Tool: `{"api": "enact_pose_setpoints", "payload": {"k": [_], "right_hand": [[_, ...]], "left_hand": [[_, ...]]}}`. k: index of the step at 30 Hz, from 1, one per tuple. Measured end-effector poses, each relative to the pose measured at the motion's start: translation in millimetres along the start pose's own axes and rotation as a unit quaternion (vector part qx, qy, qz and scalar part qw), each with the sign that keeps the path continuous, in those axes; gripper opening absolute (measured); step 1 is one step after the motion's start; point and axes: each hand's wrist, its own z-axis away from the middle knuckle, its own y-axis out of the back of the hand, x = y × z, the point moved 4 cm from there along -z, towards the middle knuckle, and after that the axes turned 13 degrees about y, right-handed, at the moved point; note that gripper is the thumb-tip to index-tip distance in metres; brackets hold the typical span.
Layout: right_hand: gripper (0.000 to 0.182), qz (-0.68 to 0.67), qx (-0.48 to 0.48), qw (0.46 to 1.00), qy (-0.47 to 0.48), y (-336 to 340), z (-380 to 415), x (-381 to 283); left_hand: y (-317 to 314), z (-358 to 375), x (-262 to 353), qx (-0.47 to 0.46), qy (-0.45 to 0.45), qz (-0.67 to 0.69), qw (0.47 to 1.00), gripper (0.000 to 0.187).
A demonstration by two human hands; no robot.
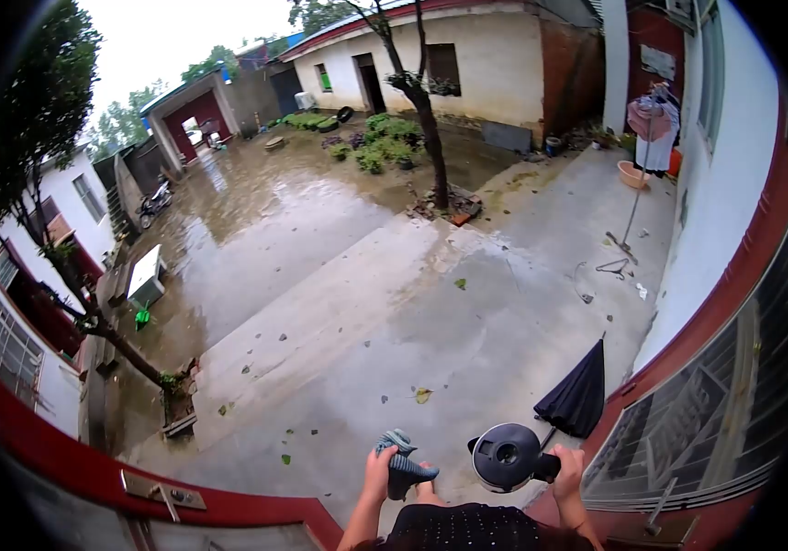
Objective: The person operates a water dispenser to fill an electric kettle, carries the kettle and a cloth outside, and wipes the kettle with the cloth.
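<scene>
At the bottom centre my left hand [378, 473] is closed on a striped grey-green cloth [405, 468], which hangs bunched beside its fingers. To the right, my right hand [568, 470] grips the black handle of a kettle [507, 456] with a round dark lid, seen from above. Its spout points left. A gap separates the cloth from the kettle. Just behind the kettle, a folded dark umbrella [577, 395] leans by the red frame.
Red door frames [229, 500] flank me on both sides. Ahead lies a wet concrete courtyard [394, 321] with scattered leaves, a tree [430, 138], a clothes stand [637, 197], a pink basin [632, 174] and a white-topped box [146, 275].
</scene>
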Motion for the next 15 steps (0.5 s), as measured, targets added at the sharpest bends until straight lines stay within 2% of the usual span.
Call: {"api": "enact_pose_setpoints", "payload": {"k": [1,3,6,9,11,13,15], "right_hand": [[0.031,-0.06,0.08,0.991,-0.084,-4,-2,14],[0.03,-0.171,0.179,0.947,-0.206,-9,-9,45],[0.03,-0.134,0.252,0.937,-0.201,-7,-54,35],[0.029,-0.141,0.301,0.921,-0.203,-3,-73,72],[0.028,-0.141,0.384,0.894,-0.184,0,-99,80],[0.03,-0.165,0.477,0.835,-0.219,3,-115,104],[0.026,-0.162,0.495,0.825,-0.22,8,-137,128]], "left_hand": [[-10,-23,11,-0.016,0.005,-0.012,1.0,0.023],[-37,-59,39,-0.04,0.019,-0.036,0.998,0.023],[-77,-112,71,-0.067,0.048,-0.081,0.993,0.023],[-134,-145,108,-0.084,0.067,-0.128,0.986,0.024],[-168,-189,112,-0.147,0.068,-0.155,0.975,0.024],[-208,-230,113,-0.197,0.067,-0.174,0.963,0.024],[-252,-259,119,-0.206,0.082,-0.194,0.956,0.024]]}}
